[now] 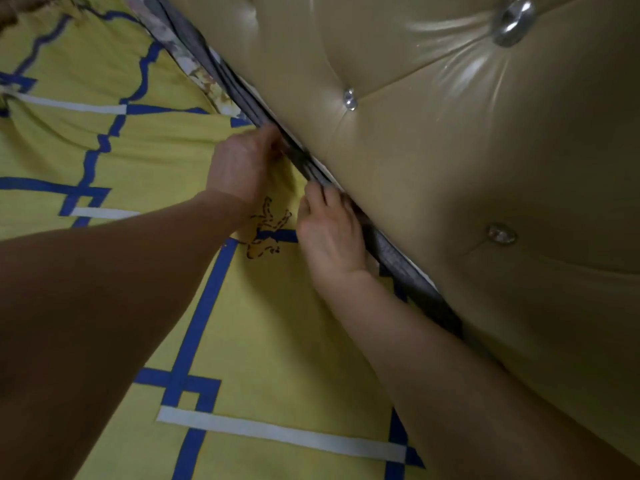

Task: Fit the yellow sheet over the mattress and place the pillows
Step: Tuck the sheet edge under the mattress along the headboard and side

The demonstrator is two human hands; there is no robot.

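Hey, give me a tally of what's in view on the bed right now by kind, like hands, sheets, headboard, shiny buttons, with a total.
Hands: 2, left hand and right hand
Yellow sheet: 1
Tufted headboard: 1
Shiny buttons on it: 3
Grey patterned fabric at the gap: 1
Total: 8

The sheet is yellow with blue and white lines, the tufted headboard beige with silver buttons.
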